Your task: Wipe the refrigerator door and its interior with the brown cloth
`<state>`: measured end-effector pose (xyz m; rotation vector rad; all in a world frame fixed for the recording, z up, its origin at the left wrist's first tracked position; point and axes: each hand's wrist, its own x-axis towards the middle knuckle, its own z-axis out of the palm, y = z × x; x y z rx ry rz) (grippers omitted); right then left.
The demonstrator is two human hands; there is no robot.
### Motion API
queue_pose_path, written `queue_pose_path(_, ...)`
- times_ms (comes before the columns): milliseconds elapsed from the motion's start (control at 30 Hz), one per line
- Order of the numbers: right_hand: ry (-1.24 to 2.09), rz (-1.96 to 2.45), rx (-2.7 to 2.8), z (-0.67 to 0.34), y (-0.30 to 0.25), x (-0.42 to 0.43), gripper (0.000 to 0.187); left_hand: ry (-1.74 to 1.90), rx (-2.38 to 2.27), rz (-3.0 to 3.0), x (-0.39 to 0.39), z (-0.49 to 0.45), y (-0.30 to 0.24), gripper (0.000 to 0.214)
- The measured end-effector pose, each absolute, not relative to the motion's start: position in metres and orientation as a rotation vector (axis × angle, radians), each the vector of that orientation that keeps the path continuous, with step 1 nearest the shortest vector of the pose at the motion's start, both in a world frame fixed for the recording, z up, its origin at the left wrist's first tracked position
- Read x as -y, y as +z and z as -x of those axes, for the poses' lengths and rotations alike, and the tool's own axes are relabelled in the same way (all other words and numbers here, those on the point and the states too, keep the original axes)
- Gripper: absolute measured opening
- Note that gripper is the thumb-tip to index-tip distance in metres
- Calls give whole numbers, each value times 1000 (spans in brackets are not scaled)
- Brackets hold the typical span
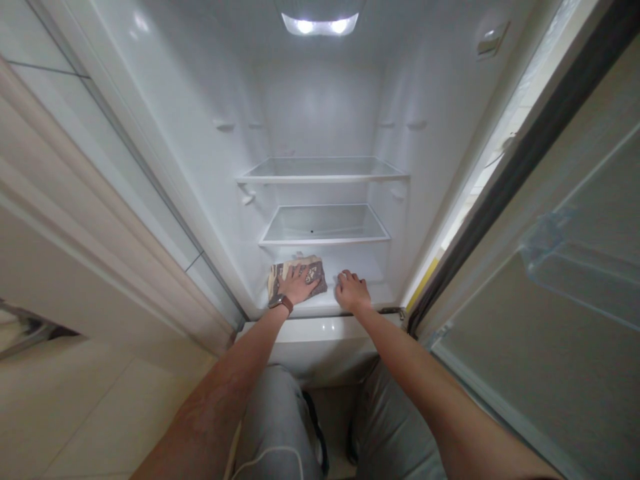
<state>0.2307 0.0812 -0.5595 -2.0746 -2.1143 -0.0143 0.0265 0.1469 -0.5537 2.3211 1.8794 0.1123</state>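
My left hand (pixel 297 285), with a watch (pixel 281 303) on its wrist, lies flat with fingers spread on a folded brown and cream patterned cloth (pixel 316 272). The cloth rests on the fridge's bottom surface (pixel 367 263), toward the left. To the right of it, apart from the cloth, my right hand (pixel 353 292) rests near the front edge of that same surface. Its fingers are curled down, and whatever may be under them is hidden.
Above the hands are a lower glass shelf (pixel 325 227) and an upper glass shelf (pixel 325 168). A lit lamp (pixel 320 25) is at the top. The fridge door (pixel 560 333) stands open on the right, with a clear door bin (pixel 575 267). A drawer front (pixel 325 332) lies below.
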Motion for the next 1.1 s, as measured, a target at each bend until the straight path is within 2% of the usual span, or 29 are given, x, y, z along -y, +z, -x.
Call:
queue_pose_path(300, -28, 2067, 2109, -231, -558, -79, 47, 108, -1872, -2350, -146, -27, -553, 85)
queue_pose_path(1100, -27, 2089, 2116, -231, -563, -85, 40, 148, -1891, -2360, -144, -27, -554, 82)
